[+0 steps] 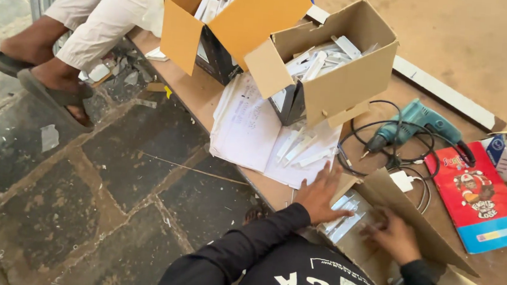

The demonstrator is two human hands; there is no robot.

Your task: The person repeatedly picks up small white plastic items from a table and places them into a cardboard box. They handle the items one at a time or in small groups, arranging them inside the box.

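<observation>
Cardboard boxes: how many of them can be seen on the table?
3. One open cardboard box stands at the far edge, a second box beside it on the papers, and a third box lies under the person's hands. Others may be hidden beyond the frame.

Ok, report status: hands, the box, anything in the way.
Left hand flat on the open cardboard box flap, fingers spread. Right hand inside, on the white strips. Drill cord coiled just beyond the box.

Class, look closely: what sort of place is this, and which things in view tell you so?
Probably a small workshop or packing area: a teal power drill lies on the wooden workbench, and open cardboard boxes hold small white parts.
</observation>
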